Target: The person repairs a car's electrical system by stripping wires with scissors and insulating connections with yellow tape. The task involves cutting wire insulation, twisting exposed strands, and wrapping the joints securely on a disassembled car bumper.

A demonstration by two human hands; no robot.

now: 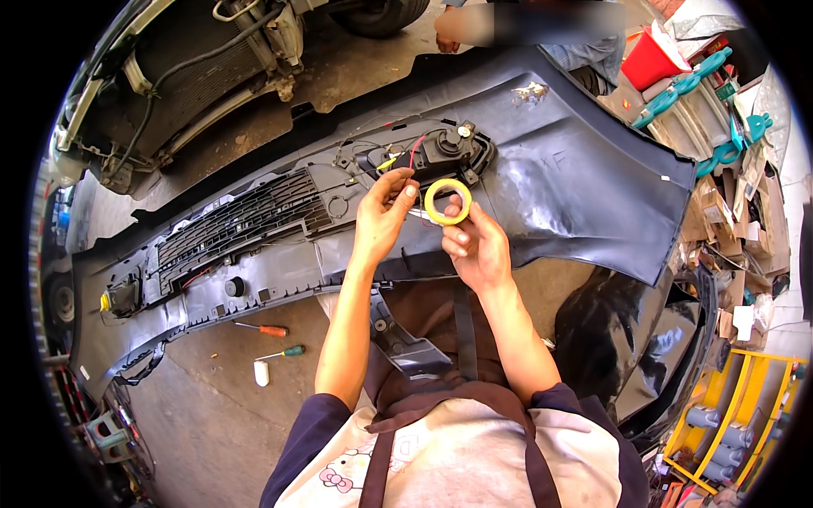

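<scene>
A roll of yellow tape (430,208) is in my right hand (481,250), with fingers and thumb around its lower edge. Close to it on the left, my left hand (383,212) has its thumb and fingertips pinched on a thin red wire (415,152). That wire runs up to a round dark lamp unit (453,146) set in a big black car bumper (576,182). A yellow-ended wire (388,162) shows just above my left fingers. The bumper lies with its inner side up in front of me, its slatted grille (246,224) left of my hands.
An orange-handled screwdriver (269,331), a green-handled screwdriver (292,350) and a small white object (262,373) lie on the floor. An opened-up car front (203,76) stands far left. Another person's hand (446,41) shows beyond the bumper. Black panels (610,339) and a yellow rack (732,406) are at right.
</scene>
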